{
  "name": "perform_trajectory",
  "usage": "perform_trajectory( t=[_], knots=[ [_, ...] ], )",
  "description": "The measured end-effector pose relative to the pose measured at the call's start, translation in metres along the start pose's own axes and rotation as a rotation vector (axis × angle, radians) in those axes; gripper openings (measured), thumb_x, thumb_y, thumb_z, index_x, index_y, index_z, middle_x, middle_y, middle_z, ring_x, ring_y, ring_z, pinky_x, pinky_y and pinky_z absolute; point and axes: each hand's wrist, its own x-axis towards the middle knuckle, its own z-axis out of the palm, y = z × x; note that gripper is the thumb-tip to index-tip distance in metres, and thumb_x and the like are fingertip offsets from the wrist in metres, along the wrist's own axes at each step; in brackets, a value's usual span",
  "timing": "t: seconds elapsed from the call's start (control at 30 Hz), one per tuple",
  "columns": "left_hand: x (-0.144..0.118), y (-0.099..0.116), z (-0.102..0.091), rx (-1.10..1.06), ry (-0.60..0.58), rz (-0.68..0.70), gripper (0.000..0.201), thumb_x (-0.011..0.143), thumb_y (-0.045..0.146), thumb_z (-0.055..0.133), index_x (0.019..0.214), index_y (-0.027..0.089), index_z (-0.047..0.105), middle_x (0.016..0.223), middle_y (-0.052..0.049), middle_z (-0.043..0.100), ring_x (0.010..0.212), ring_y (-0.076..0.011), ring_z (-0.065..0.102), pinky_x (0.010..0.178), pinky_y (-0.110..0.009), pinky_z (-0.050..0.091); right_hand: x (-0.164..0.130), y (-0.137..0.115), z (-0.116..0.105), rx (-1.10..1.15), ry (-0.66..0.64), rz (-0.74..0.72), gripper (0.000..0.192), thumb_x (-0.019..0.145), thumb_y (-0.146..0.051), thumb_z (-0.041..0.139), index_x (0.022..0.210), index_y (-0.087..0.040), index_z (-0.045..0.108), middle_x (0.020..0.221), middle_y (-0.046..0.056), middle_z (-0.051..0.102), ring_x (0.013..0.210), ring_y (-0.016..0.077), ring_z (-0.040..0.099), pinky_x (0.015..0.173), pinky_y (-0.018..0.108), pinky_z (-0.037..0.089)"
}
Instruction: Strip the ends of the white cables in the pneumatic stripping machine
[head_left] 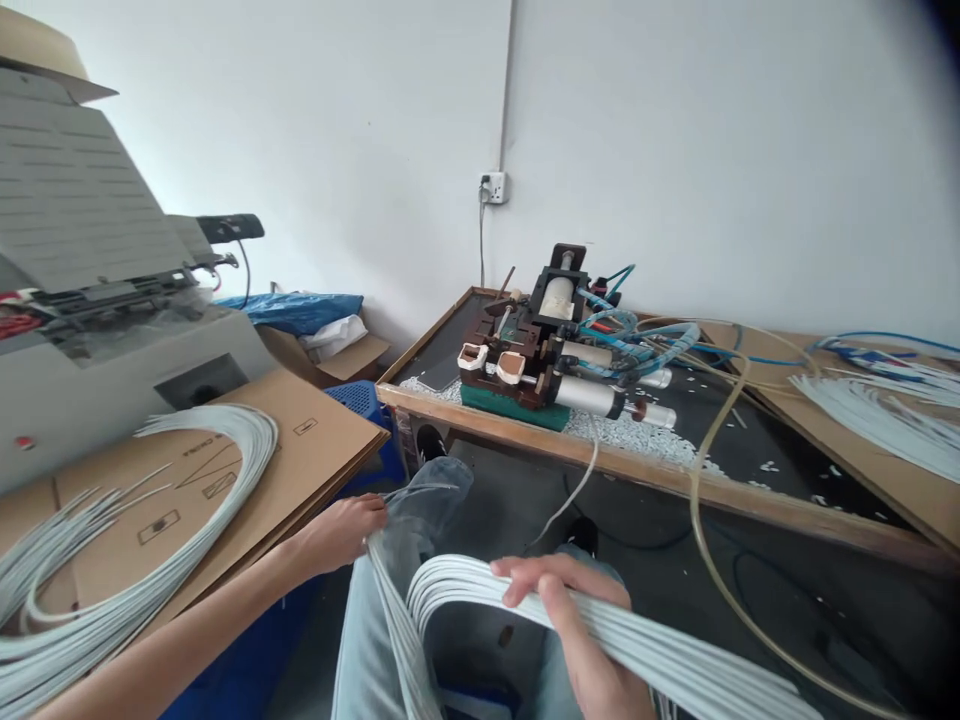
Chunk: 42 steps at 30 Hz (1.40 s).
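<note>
My right hand (574, 625) grips a thick bundle of pale grey-white cables (675, 660) that bends in a loop over my lap. My left hand (346, 530) pinches the other end of the same bundle near my left knee. Both hands hover above my jeans, in front of the workbench. On the bench sits a small pneumatic machine (555, 345) with silver cylinders and blue air hoses, well beyond both hands.
A second coil of pale cables (150, 560) lies on cardboard sheets (315, 440) at the left, beside a grey machine (97, 330). More cut cables (877, 410) lie at the bench's right end. Clear tubing (705, 520) hangs off the bench edge. White scraps litter the bench.
</note>
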Motion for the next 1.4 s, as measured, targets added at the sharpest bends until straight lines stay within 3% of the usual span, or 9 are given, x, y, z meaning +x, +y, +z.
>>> perform_trajectory(
  t=[0.17, 0.33, 0.43, 0.63, 0.93, 1.07, 1.17, 1.27, 1.4],
  knots=[
    [0.015, 0.017, -0.052, -0.072, -0.015, 0.046, 0.037, 0.088, 0.009, 0.048, 0.119, 0.020, 0.066, 0.118, -0.014, 0.070, 0.107, -0.0301, 0.068, 0.087, -0.039, 0.054, 0.030, 0.007, 0.021, 0.068, -0.117, 0.055, 0.040, 0.093, -0.046, 0.052, 0.080, -0.017, 0.077, 0.067, 0.004, 0.074, 0.072, 0.0191, 0.071, 0.079, 0.029, 0.054],
    [0.043, 0.089, -0.135, -0.423, 0.222, 0.263, 0.030, 0.100, 0.026, 0.044, 0.125, 0.028, 0.060, 0.116, -0.004, 0.070, 0.098, -0.0205, 0.068, 0.081, -0.027, 0.054, 0.056, 0.009, 0.050, 0.146, -0.177, 0.049, 0.040, 0.092, -0.039, 0.048, 0.060, -0.021, 0.063, 0.058, -0.001, 0.059, 0.059, 0.0156, 0.062, 0.067, 0.028, 0.053],
    [0.062, 0.125, -0.153, -0.407, 0.271, 0.382, 0.026, 0.098, 0.033, 0.051, 0.118, 0.023, 0.063, 0.113, -0.007, 0.069, 0.099, -0.0231, 0.064, 0.086, -0.032, 0.051, 0.064, 0.008, 0.052, 0.093, -0.157, -0.054, 0.014, 0.079, -0.025, 0.055, 0.065, -0.025, 0.057, 0.071, 0.000, 0.061, 0.075, 0.0186, 0.061, 0.076, 0.030, 0.051],
    [0.086, 0.134, -0.136, -0.531, 0.203, 0.245, 0.023, 0.094, 0.039, 0.057, 0.085, 0.022, 0.071, 0.080, -0.002, 0.069, 0.072, -0.0180, 0.063, 0.061, -0.025, 0.047, 0.065, 0.022, 0.049, 0.113, -0.040, -0.107, 0.006, 0.073, -0.020, 0.056, 0.077, -0.025, 0.058, 0.083, 0.001, 0.064, 0.083, 0.0198, 0.064, 0.074, 0.030, 0.053],
    [0.091, 0.123, -0.112, -0.790, 0.447, -0.044, 0.025, 0.090, 0.040, 0.060, 0.076, 0.021, 0.069, 0.068, -0.001, 0.066, 0.057, -0.0150, 0.059, 0.052, -0.022, 0.045, 0.047, 0.049, 0.064, 0.151, 0.192, 0.038, 0.024, 0.090, -0.043, 0.058, 0.084, -0.022, 0.069, 0.086, 0.001, 0.073, 0.090, 0.0194, 0.067, 0.088, 0.028, 0.049],
    [0.090, 0.110, -0.105, -1.179, 0.337, -0.197, 0.036, 0.089, 0.050, 0.059, 0.072, 0.019, 0.060, 0.052, 0.003, 0.054, 0.032, -0.0082, 0.040, 0.033, -0.020, 0.030, 0.050, 0.046, 0.063, 0.207, 0.148, 0.066, 0.033, 0.092, -0.048, 0.056, 0.083, -0.022, 0.075, 0.077, 0.000, 0.076, 0.074, 0.0169, 0.069, 0.075, 0.024, 0.052],
    [0.087, 0.101, -0.098, -1.352, 0.250, -0.141, 0.038, 0.088, 0.053, 0.059, 0.074, 0.018, 0.060, 0.053, 0.003, 0.053, 0.036, -0.0089, 0.041, 0.035, -0.021, 0.034, 0.054, 0.047, 0.065, 0.301, 0.203, 0.168, 0.035, 0.085, -0.054, 0.063, 0.086, -0.021, 0.075, 0.074, 0.002, 0.079, 0.071, 0.0184, 0.073, 0.070, 0.025, 0.056],
    [0.085, 0.090, -0.095, -1.274, 0.396, -0.145, 0.036, 0.088, 0.050, 0.062, 0.075, 0.016, 0.063, 0.058, 0.001, 0.055, 0.047, -0.0099, 0.046, 0.045, -0.020, 0.037, 0.055, 0.050, 0.070, 0.396, 0.236, 0.178, 0.040, 0.079, -0.059, 0.068, 0.079, -0.020, 0.073, 0.070, 0.004, 0.079, 0.066, 0.0190, 0.074, 0.065, 0.025, 0.058],
    [0.094, 0.077, -0.096, -1.387, 0.755, -0.256, 0.039, 0.089, 0.053, 0.058, 0.076, 0.016, 0.059, 0.051, 0.009, 0.030, 0.046, -0.0070, 0.025, 0.044, -0.018, 0.023, 0.051, 0.055, 0.077, 0.501, 0.283, 0.211, 0.036, 0.078, -0.057, 0.070, 0.080, -0.021, 0.074, 0.071, 0.004, 0.080, 0.068, 0.0176, 0.076, 0.065, 0.022, 0.059]
  ],
)
